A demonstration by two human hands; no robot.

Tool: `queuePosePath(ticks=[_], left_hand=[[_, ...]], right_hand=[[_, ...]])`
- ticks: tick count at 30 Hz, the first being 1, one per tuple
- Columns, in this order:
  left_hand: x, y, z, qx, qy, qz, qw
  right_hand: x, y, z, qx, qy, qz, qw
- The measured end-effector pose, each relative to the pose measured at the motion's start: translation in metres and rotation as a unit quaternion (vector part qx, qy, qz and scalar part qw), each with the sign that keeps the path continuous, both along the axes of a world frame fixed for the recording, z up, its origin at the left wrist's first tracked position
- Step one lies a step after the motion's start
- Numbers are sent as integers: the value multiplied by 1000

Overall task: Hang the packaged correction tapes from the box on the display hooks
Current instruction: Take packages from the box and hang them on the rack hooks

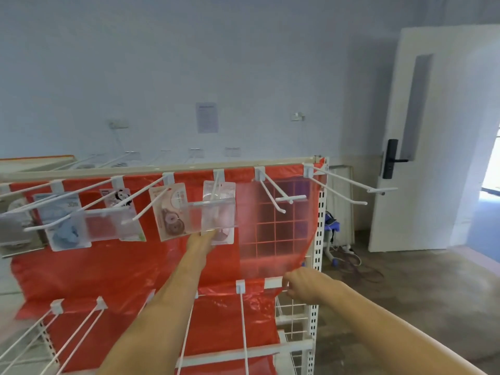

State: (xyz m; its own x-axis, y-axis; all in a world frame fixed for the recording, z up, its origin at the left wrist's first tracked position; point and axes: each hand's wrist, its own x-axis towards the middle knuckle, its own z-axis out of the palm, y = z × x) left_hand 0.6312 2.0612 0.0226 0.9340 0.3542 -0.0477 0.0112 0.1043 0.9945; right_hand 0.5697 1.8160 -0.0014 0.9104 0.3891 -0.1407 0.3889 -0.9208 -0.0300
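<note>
Reaches up with the left hand (pixel 201 239) to the bottom of a pack (pixel 219 212) on the top row. Cannot tell if those fingers pinch it or only touch it, because of blur and a clear tag in front. Keeps the right hand (pixel 299 284) low, at the right end of the lower bar (pixel 273 282), fingers curled. Cannot tell if it grips the bar or the plastic there. Looks like a way to stay steady while the other hand works.

Next, biggest to smallest. Stands in front of a white rack (pixel 315 239). Sees a red sheet (pixel 135 272) draped over it, most likely as a bright back for the goods. Finds the top bar (pixel 162 172) along the rack's upper edge, with long white hooks (pixel 280 199) sticking out toward the person. Counts three more packs left of the first: a pink one (pixel 169 212), a panda one (pixel 121 209) and a blue one (pixel 65 223).

Hang by a hole at the top, so the long side runs up and down. Face the front out, so a shopper can read them. Tilt a little to the side.

Leaves the hooks near the right end bare, so probably more packs to go. Shows no box anywhere.
</note>
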Motion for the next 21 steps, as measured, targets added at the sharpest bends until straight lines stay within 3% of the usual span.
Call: queuePosePath(ticks=[4, 7, 13, 21], left_hand=[[-25, 13, -18, 74, 54, -21, 996], [-49, 36, -32, 211, 83, -45, 973], [-105, 91, -15, 486, 84, -91, 865], [-195, 147, 19, 642, 42, -92, 760]], right_hand=[[-9, 8, 1, 36, -8, -6, 999], [-21, 22, 3, 30, -16, -13, 999], [-43, 63, 25, 40, -32, -50, 997], [-124, 144, 62, 127, -101, -75, 984]])
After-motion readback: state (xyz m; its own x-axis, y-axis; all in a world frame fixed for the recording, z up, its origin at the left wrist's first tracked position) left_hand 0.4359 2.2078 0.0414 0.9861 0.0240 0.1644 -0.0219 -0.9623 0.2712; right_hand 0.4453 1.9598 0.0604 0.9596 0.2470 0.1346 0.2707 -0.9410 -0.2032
